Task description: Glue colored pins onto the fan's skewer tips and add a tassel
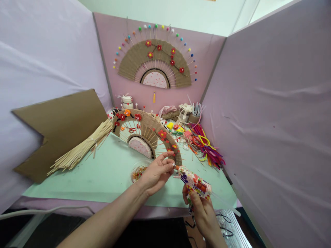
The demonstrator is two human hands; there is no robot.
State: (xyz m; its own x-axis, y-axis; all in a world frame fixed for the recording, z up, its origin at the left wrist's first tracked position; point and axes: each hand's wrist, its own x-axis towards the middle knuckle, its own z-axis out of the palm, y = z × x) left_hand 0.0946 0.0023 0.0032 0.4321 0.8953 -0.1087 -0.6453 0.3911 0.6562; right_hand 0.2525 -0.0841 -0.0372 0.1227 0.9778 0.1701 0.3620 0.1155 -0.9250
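Note:
My right hand (200, 208) is wrapped round the handle of a glue gun (195, 182) covered in a flower pattern. Its orange nozzle points left, at the fingertips of my left hand (160, 170). Those fingers pinch a small white bead-like piece (173, 165) close to the nozzle; its exact kind is too small to tell. Just beyond my left hand stands a woven brown fan (169, 143) with red and orange flowers. Below the fan, a clear round tub (138, 172) of amber and red beads sits partly behind my left forearm.
A bundle of thin sticks (82, 150) lies at left before bent brown cardboard (64, 117). Bright pipe cleaners (209, 148) pile up at right. A finished-looking fan (129, 62) hangs on the back panel. Lilac-covered walls (271, 103) close in both sides. A jar (127, 102) stands behind.

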